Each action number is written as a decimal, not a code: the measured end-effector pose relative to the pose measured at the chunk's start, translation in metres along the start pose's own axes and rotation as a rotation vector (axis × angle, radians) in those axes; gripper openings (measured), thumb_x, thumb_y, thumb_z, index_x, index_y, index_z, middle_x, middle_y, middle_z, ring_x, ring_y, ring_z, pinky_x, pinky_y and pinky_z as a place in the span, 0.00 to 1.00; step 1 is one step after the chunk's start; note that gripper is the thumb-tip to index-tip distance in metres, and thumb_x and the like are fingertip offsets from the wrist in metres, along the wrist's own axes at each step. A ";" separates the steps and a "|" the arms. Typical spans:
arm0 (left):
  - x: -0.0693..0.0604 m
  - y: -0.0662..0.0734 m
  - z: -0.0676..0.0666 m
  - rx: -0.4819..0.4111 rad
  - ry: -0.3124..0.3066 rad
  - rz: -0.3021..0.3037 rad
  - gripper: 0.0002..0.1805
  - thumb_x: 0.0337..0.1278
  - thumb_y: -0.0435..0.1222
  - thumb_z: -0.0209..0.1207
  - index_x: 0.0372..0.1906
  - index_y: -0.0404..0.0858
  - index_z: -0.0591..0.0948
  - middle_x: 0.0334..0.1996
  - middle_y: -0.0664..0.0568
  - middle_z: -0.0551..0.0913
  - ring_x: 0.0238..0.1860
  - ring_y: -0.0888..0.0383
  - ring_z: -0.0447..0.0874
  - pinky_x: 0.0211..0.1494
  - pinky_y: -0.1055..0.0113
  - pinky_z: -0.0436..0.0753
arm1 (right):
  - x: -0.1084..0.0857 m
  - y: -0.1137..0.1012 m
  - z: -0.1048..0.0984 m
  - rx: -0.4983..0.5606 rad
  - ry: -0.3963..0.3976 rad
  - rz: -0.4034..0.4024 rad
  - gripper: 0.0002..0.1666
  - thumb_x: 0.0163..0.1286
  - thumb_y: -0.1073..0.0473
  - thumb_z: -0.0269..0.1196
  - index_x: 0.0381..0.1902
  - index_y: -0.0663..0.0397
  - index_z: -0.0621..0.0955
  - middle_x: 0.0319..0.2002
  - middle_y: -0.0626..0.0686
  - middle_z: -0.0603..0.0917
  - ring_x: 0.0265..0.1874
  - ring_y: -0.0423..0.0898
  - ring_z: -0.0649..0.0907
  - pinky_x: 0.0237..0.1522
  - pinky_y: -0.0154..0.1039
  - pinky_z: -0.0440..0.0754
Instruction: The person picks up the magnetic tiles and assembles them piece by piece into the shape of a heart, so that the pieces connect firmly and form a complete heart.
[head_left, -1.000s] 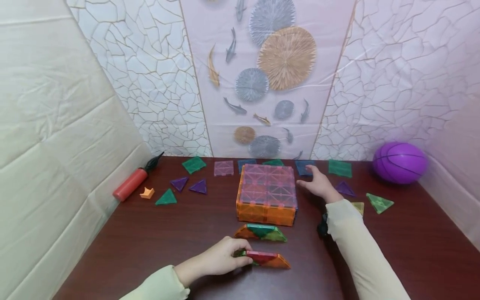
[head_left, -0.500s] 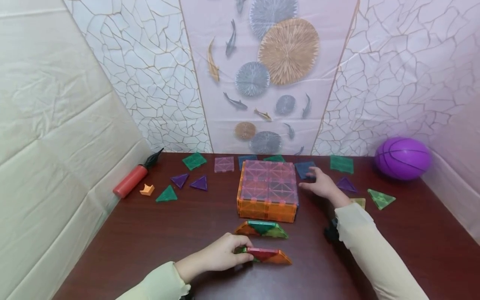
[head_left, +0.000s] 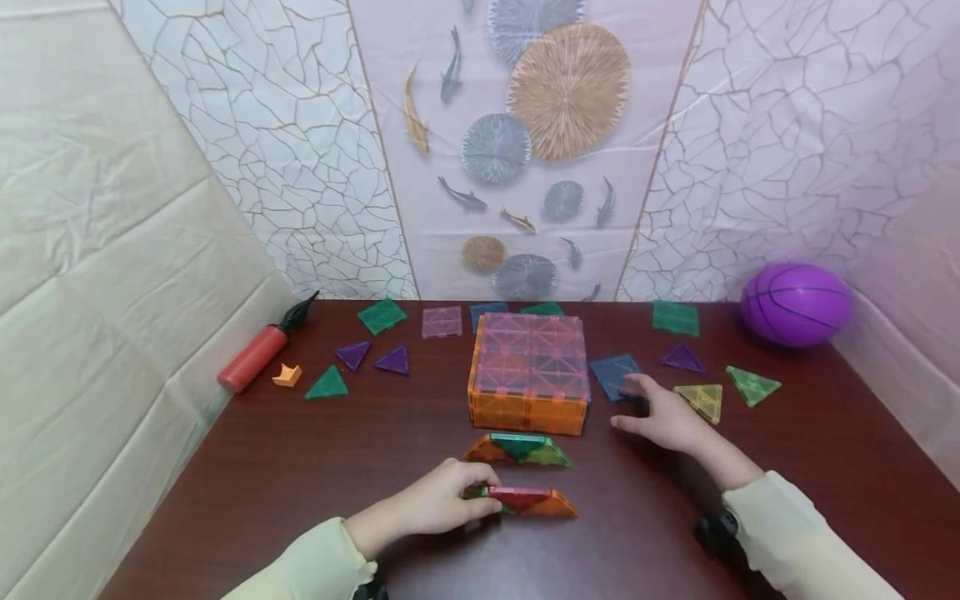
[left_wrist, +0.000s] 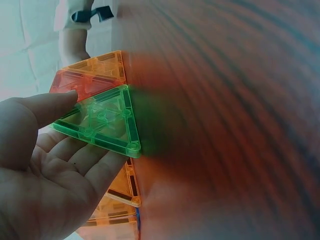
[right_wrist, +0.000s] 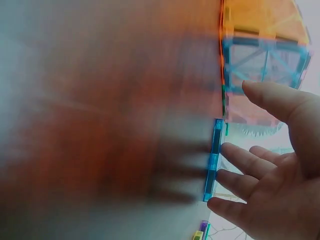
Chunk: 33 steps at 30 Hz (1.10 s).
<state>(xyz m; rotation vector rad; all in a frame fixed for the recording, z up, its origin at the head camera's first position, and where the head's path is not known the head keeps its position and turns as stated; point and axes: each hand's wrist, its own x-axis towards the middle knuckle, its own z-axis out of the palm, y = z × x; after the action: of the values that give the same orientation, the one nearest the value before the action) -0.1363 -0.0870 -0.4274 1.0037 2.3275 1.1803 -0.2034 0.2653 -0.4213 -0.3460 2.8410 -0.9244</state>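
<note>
My left hand point(head_left: 442, 500) pinches the green end of an upright strip of triangular magnetic tiles point(head_left: 531, 500). In the left wrist view, the thumb lies on one face of its green triangle point(left_wrist: 102, 117), the fingers behind it; red and orange triangles join on. With spread fingers, my right hand point(head_left: 670, 417) touches a flat blue square magnetic tile point(head_left: 611, 371) to the right of a box of tiles point(head_left: 528, 412). The right wrist view has the fingertips at the blue tile's edge point(right_wrist: 213, 160). Between the left hand and the box stands a second strip point(head_left: 519, 450), green in the middle.
Loose tiles lie around the box, among them purple triangles point(head_left: 392, 361), a yellow square point(head_left: 701, 402) and a light-green triangle point(head_left: 752, 385). A red pump point(head_left: 253, 358) and an orange crown-shaped piece point(head_left: 287, 376) are at left. A purple ball point(head_left: 797, 305) sits at the back right.
My right hand has moved back toward me, and the blue square tile has slid with it from the back row to beside the box. The left hand keeps its grip on the strip.
</note>
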 end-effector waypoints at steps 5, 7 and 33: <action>-0.001 0.000 -0.001 0.001 0.002 -0.013 0.03 0.61 0.36 0.62 0.37 0.41 0.82 0.19 0.58 0.80 0.14 0.75 0.69 0.23 0.79 0.70 | -0.010 -0.005 0.002 -0.009 0.010 -0.010 0.49 0.65 0.47 0.65 0.70 0.70 0.57 0.61 0.69 0.74 0.61 0.69 0.70 0.55 0.64 0.71; -0.001 0.000 -0.001 -0.006 -0.001 -0.019 0.03 0.61 0.36 0.62 0.37 0.41 0.82 0.19 0.56 0.81 0.14 0.75 0.69 0.23 0.78 0.70 | -0.009 -0.005 0.002 -0.018 0.033 -0.006 0.48 0.65 0.47 0.65 0.70 0.69 0.57 0.61 0.71 0.72 0.60 0.69 0.71 0.54 0.64 0.72; 0.002 0.003 0.000 0.043 -0.014 0.008 0.09 0.61 0.40 0.63 0.44 0.43 0.85 0.30 0.62 0.84 0.18 0.72 0.65 0.23 0.78 0.66 | 0.044 -0.001 0.001 -0.103 0.080 0.215 0.59 0.56 0.50 0.71 0.72 0.70 0.51 0.64 0.78 0.61 0.60 0.75 0.61 0.56 0.70 0.66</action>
<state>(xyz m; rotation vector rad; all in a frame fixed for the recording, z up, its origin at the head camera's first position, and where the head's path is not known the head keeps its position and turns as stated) -0.1370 -0.0845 -0.4250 1.0334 2.3489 1.1271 -0.2458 0.2528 -0.4244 -0.0121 2.9310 -0.7688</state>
